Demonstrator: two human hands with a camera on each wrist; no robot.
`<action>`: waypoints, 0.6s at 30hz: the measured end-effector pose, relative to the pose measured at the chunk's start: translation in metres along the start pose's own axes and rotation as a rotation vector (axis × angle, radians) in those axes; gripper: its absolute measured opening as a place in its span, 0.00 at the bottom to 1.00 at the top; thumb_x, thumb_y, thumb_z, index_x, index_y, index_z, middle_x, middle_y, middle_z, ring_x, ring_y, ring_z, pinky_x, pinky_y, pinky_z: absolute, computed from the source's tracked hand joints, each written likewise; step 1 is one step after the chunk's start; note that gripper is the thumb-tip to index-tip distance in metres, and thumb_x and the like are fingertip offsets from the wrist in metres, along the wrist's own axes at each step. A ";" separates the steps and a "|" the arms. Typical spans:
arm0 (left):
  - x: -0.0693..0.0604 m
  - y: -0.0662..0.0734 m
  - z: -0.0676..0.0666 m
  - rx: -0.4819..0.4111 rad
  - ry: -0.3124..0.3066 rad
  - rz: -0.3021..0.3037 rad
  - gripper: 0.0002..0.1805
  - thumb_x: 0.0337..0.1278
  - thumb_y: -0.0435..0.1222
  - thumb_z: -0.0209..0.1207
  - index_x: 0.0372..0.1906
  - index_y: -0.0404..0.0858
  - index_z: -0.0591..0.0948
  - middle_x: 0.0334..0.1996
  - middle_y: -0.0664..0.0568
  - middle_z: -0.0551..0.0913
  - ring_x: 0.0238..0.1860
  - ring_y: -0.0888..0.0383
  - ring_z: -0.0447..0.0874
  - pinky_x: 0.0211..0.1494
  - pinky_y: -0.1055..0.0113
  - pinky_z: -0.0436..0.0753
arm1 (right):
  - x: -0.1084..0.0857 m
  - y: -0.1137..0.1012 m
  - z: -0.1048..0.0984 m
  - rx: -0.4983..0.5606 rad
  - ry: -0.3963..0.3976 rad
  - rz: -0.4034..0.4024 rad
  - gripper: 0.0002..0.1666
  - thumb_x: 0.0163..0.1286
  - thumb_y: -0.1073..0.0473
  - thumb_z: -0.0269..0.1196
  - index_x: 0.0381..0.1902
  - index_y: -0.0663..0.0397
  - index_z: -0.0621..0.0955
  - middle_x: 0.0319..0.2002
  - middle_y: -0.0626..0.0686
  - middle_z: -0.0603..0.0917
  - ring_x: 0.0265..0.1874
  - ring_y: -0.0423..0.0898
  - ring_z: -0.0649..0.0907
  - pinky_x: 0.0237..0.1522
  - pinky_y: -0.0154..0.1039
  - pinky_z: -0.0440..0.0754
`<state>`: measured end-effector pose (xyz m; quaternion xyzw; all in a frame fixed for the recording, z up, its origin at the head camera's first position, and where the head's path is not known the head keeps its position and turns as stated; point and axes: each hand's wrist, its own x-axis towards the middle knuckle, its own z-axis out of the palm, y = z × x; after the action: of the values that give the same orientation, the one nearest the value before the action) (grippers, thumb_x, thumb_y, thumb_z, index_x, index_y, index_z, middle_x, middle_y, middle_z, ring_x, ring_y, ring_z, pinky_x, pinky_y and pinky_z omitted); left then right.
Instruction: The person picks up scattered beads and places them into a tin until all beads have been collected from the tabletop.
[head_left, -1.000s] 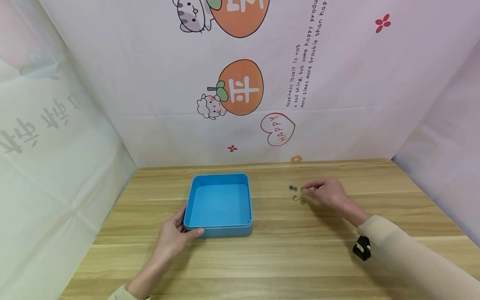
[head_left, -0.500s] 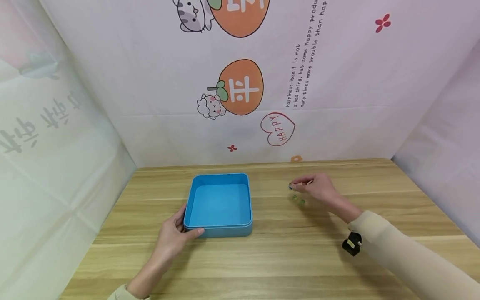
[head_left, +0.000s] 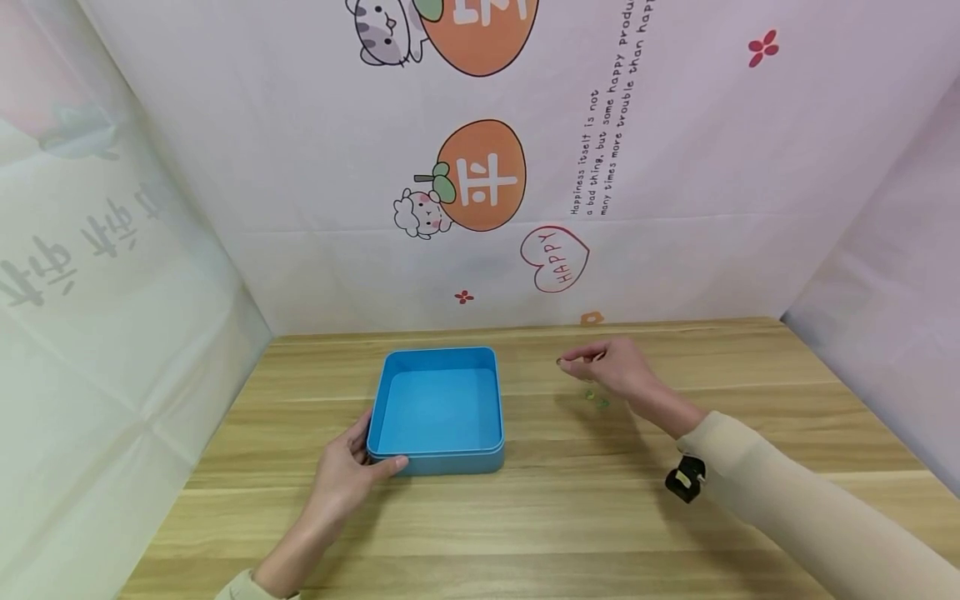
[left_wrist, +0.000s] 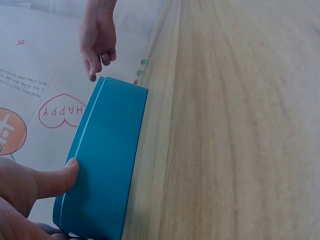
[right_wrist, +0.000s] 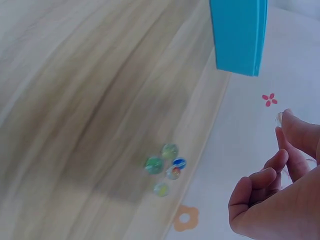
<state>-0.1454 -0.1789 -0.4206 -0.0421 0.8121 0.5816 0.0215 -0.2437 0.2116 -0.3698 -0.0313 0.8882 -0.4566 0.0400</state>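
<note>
My left hand (head_left: pixel 345 475) grips the near left corner of a blue square box (head_left: pixel 501 454), its thumb against the front wall and its fingers around the left side. The box sits on the table with its open side up. My right hand (head_left: pixel 618 367) is raised to the right of the box, pinching a small clear glass marble (right_wrist: pixel 279 119) between thumb and forefinger. Under that hand, several glass marbles lie close together on the wood: a green marble (right_wrist: pixel 154 165), a blue and white marble (right_wrist: pixel 179 163) and others with yellow or orange inside.
The wooden table (head_left: pixel 450 533) reaches back to a printed white cloth (head_left: pixel 337 275). More white cloth hangs at the left and right sides. A black device (head_left: pixel 686 478) hangs at my right wrist below the sleeve.
My right hand has moved from the marbles leftward and up, toward the box, with a marble between its fingertips. My left hand and the box have stayed put.
</note>
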 end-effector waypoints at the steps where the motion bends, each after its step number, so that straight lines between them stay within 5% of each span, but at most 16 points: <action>1: 0.000 0.000 0.000 0.000 0.000 0.000 0.54 0.58 0.30 0.77 0.82 0.28 0.56 0.79 0.30 0.58 0.78 0.36 0.58 0.75 0.47 0.69 | 0.000 -0.003 0.000 0.003 -0.005 -0.003 0.17 0.71 0.49 0.73 0.51 0.53 0.92 0.54 0.57 0.84 0.50 0.53 0.78 0.41 0.42 0.77; 8: 0.000 0.000 0.000 0.011 0.004 -0.006 0.54 0.57 0.30 0.77 0.82 0.28 0.56 0.80 0.31 0.58 0.78 0.36 0.58 0.75 0.46 0.68 | 0.003 -0.018 0.006 0.020 -0.016 -0.045 0.15 0.72 0.53 0.73 0.51 0.55 0.92 0.47 0.56 0.84 0.42 0.52 0.76 0.37 0.41 0.75; 18: 0.001 0.001 0.000 0.019 0.003 -0.006 0.54 0.58 0.31 0.77 0.82 0.29 0.56 0.80 0.31 0.57 0.78 0.36 0.58 0.75 0.46 0.68 | 0.010 -0.038 0.017 0.053 -0.048 -0.051 0.14 0.72 0.53 0.72 0.50 0.55 0.92 0.50 0.56 0.86 0.47 0.53 0.77 0.46 0.45 0.74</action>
<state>-0.1469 -0.1790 -0.4202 -0.0451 0.8176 0.5736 0.0222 -0.2508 0.1743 -0.3492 -0.0641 0.8734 -0.4801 0.0506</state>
